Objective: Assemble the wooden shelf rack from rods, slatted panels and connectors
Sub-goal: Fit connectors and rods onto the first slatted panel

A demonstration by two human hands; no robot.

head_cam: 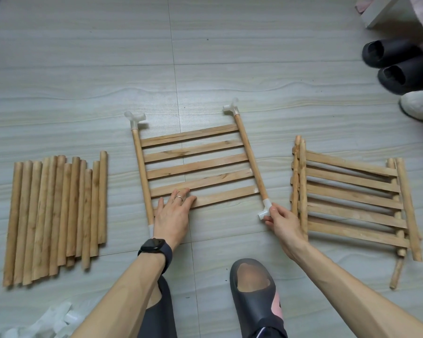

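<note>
A slatted wooden panel (195,167) lies flat on the floor in the middle. White plastic connectors cap its two far corners (135,118) (231,108). My left hand (174,213) rests flat, fingers spread, on the panel's near slats by the left rail. My right hand (282,222) pinches the white connector (265,212) on the near end of the right rail. Another white cap (151,229) shows at the near end of the left rail.
A row of loose wooden rods (56,213) lies to the left. Stacked slatted panels (352,198) lie to the right. Spare white connectors (54,320) sit bottom left. My slippered foot (254,296) is near; black slippers (398,64) and a white shoe (420,104) stand at the far right.
</note>
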